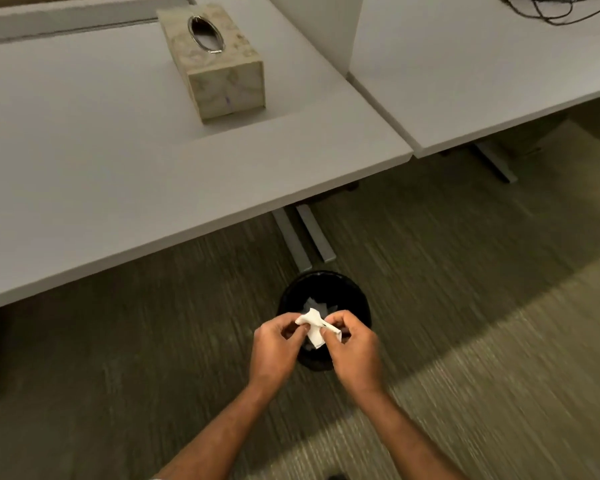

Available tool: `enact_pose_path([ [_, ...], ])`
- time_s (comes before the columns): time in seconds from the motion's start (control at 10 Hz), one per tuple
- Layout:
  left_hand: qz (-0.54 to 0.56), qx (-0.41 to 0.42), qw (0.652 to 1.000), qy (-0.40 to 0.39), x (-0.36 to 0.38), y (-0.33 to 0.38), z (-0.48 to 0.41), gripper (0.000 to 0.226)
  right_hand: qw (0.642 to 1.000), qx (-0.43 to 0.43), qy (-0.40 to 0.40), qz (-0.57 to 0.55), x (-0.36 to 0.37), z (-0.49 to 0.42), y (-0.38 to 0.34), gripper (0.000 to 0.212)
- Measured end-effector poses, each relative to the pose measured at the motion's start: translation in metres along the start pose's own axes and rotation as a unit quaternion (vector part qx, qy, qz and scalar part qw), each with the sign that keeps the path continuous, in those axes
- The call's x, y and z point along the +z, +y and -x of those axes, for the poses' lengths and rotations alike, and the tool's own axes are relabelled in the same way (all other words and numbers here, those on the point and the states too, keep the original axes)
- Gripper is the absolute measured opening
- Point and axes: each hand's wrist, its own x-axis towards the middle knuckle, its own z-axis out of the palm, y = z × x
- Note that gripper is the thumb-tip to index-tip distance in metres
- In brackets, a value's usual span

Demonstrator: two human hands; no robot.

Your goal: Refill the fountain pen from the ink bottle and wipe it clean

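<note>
A crumpled white tissue [314, 329] with a small dark mark hangs between my two hands, right above a black waste bin [293, 292] on the carpet. My left hand [274, 344] pinches its left end with curled fingers. My right hand [350, 344] pinches its right end. White scraps lie inside the bin. A marbled beige tissue box [219, 64] with an oval slot stands on the grey desk [101, 161]. No fountain pen or ink bottle is in view.
A second grey desk [482, 74] stands to the right, with black cables [555, 8] at its far edge. Grey metal desk legs [305, 237] reach the floor just behind the bin. Green-grey carpet [465, 306] covers the floor.
</note>
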Motion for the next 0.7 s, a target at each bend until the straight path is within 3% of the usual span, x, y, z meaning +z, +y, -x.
enact_pose_path([
  [0.5,-0.030,-0.088,0.996,-0.011,0.095,-0.116,-0.090,0.012,0.996,0.009,-0.037,0.079,0.056,-0.097,0.131,0.018],
  [0.7,-0.047,-0.137,0.987,-0.063,0.114,-0.185,-0.147,0.067,0.992,0.064,-0.055,0.092,0.057,-0.126,0.161,0.051],
])
